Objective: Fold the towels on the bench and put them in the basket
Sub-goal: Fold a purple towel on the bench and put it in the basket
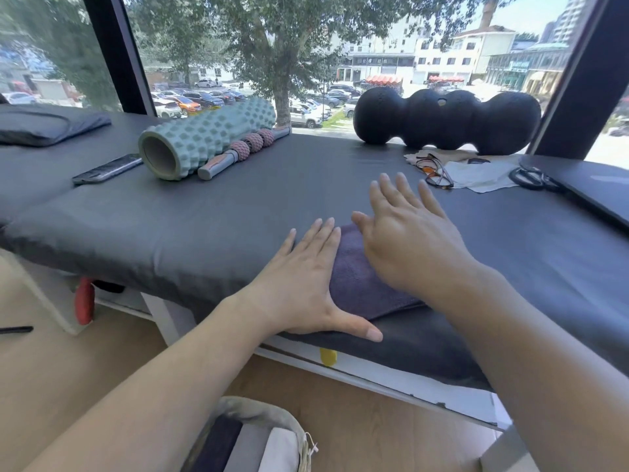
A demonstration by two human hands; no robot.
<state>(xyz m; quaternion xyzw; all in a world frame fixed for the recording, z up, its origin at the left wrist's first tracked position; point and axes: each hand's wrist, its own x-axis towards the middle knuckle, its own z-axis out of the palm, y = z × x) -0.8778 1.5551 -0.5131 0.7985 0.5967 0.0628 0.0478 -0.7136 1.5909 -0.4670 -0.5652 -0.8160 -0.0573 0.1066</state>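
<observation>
The bench (238,212) carries one purple towel (360,284) at its near edge, already folded small, so the step in hand looks like the last flattening of a fold before the towel goes down to the basket (272,417) on the floor just below, which already holds folded cloth. The next move, I judge, calls for both hands to slip under or around the towel and lift it without letting the fold open. The left hand (306,284) lies flat on the towel's left edge, fingers straight and spread, thumb out along the bench's front edge. The right hand (405,233) is over the towel's far end with fingers straight and released, gripping nothing; whether it touches the cloth I cannot tell.
</observation>
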